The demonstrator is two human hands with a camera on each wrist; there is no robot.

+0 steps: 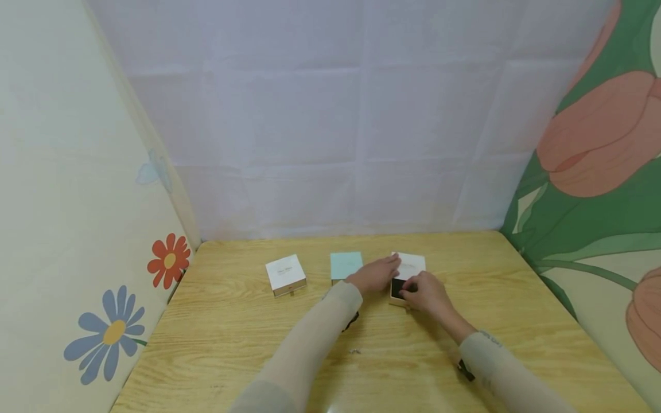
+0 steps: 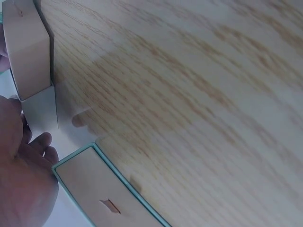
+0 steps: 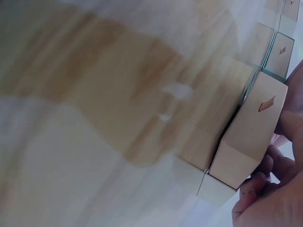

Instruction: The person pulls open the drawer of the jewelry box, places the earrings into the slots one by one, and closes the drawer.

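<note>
On the right of the table stands a white box (image 1: 411, 261) with its pale drawer (image 3: 248, 132) pulled out toward me, dark lining (image 1: 396, 288) showing inside. My left hand (image 1: 376, 275) rests its outstretched fingers on the top of this box at its left edge. The thumb and fingers of my right hand (image 1: 427, 293) are bent together over the lining; what may lie between the fingertips is hidden, and I cannot tell whether they hold anything. Beside my left wrist is a mint box (image 1: 346, 263), its drawer front (image 2: 102, 189) level with the sleeve.
A second white box (image 1: 286, 272) sits farther left, with its drawer in. A small silvery item (image 1: 354, 351) lies on the wooden table (image 1: 206, 344) between my forearms. A pale cloth (image 1: 310, 126) hangs behind the table, with flower-patterned panels at both sides.
</note>
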